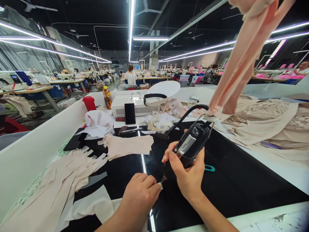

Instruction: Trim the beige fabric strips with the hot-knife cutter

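Note:
My right hand (pixel 187 174) grips a black handheld electric tool (pixel 190 145) with a silver plate and a black cord looping up behind it. The tool's tip points down to the left, onto a small pale piece (pixel 160 185). My left hand (pixel 141 196) is closed, pinching that small piece against the black table top (pixel 229 180). Pink fabric straps (pixel 241 61) hang from above, ending just past the tool.
Beige cut fabric pieces (pixel 127 145) and a larger pile (pixel 62 183) lie to the left. A phone (pixel 129 113), a white box (pixel 120 106), a red cup (pixel 89 103), a bottle (pixel 107 97) and lace fabric (pixel 267 122) crowd the back. Teal clip (pixel 209 168) beside my right hand. Other workers sit far off.

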Demonstrator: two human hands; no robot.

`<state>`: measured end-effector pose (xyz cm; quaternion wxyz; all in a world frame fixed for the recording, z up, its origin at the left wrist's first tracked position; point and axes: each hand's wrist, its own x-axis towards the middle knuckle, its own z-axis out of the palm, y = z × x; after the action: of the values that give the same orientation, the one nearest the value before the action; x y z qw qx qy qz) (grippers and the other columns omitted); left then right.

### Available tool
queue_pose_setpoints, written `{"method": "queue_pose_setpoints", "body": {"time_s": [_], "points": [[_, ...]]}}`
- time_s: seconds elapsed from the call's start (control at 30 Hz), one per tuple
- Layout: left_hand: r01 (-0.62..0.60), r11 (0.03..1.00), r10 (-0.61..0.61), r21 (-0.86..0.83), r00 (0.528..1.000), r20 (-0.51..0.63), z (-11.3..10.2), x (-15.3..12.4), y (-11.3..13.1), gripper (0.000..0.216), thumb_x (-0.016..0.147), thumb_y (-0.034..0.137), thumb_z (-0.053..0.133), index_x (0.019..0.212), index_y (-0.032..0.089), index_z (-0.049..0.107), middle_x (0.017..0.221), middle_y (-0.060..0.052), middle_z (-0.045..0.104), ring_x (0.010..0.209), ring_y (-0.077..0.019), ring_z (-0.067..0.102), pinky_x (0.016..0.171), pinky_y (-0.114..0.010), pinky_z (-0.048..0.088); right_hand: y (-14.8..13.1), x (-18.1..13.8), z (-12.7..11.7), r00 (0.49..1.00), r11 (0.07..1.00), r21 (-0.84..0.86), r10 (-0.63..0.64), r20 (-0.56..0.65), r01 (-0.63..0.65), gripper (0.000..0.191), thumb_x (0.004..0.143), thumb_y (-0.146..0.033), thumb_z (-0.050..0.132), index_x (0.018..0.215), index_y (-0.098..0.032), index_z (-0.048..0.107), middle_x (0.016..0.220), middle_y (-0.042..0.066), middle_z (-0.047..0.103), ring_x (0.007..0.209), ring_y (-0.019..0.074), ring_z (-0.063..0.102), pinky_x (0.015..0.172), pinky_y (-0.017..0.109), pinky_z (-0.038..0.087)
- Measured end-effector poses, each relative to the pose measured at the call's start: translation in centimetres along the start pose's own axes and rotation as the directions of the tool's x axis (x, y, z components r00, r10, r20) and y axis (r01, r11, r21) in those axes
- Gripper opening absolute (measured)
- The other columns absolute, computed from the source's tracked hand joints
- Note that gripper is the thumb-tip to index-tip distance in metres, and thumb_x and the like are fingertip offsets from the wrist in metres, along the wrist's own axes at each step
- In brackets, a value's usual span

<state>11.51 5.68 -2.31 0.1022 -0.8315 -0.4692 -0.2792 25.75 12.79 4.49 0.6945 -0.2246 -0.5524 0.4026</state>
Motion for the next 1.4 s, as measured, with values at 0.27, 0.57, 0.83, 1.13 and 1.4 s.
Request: {"method": "queue_pose_setpoints", "body": {"time_s": [0.27, 0.57, 0.83, 1.13, 1.4], "points": [[-0.010, 1.000, 0.010, 0.006, 1.000, -0.015, 0.0, 0.0, 0.0, 0.027, 0.108, 0.015, 0.049, 0.092, 0.021, 0.069, 0.082, 0.001, 0.066, 0.071, -0.0168, 0.059, 0.067, -0.034, 0.046, -0.7, -0.4, -0.3, 1.000, 1.000, 0.024, 0.004, -0.011, -0.004, 0.032, 0.088, -0.015, 0.075, 0.106, -0.031, 0.053, 0.083, -0.007, 0.068, 0.058, 0.0106, 0.063, 0.056, 0.024, 0.058], [-0.017, 1.000, 0.017, 0.007, 0.999, -0.043, 0.2, -0.1, 0.0, 0.022, 0.107, 0.019, 0.053, 0.094, 0.021, 0.071, 0.080, 0.002, 0.065, 0.070, -0.0170, 0.059, 0.067, -0.034, 0.046, -0.9, -0.9, -0.7, 1.000, 1.000, -0.015, -0.009, 0.004, 0.009, 0.029, 0.089, -0.016, 0.073, 0.103, -0.030, 0.053, 0.082, -0.006, 0.067, 0.058, 0.0112, 0.063, 0.056, 0.026, 0.058], [-0.011, 1.000, 0.011, 0.019, 1.000, -0.006, -0.5, 0.2, 0.3, 0.027, 0.108, 0.017, 0.050, 0.091, 0.021, 0.071, 0.080, 0.001, 0.066, 0.071, -0.0166, 0.062, 0.066, -0.034, 0.047, -1.2, -0.9, -0.3, 1.000, 1.000, -0.013, 0.008, 0.012, -0.007, 0.027, 0.090, -0.014, 0.071, 0.102, -0.030, 0.052, 0.081, -0.007, 0.067, 0.057, 0.0108, 0.063, 0.055, 0.024, 0.058], [-0.001, 1.000, 0.001, -0.021, 1.000, 0.004, -0.7, 0.0, 0.3, 0.028, 0.106, 0.012, 0.050, 0.090, 0.021, 0.071, 0.079, 0.000, 0.066, 0.071, -0.0168, 0.063, 0.066, -0.032, 0.049, -0.9, -0.5, -0.6, 1.000, 0.999, 0.038, 0.014, -0.010, -0.014, 0.030, 0.090, -0.015, 0.074, 0.103, -0.030, 0.052, 0.084, -0.007, 0.067, 0.059, 0.0102, 0.064, 0.057, 0.025, 0.058], [0.024, 0.997, -0.020, -0.068, 0.997, 0.072, -1.6, -0.6, 0.2, 0.016, 0.101, 0.013, 0.060, 0.096, 0.022, 0.072, 0.086, 0.000, 0.069, 0.078, -0.0184, 0.066, 0.069, -0.032, 0.054, -0.5, -0.4, -0.3, 1.000, 0.999, -0.031, 0.019, 0.002, -0.019, 0.041, 0.088, -0.017, 0.076, 0.118, -0.030, 0.052, 0.083, -0.006, 0.068, 0.059, 0.0122, 0.065, 0.059, 0.027, 0.060]]}}
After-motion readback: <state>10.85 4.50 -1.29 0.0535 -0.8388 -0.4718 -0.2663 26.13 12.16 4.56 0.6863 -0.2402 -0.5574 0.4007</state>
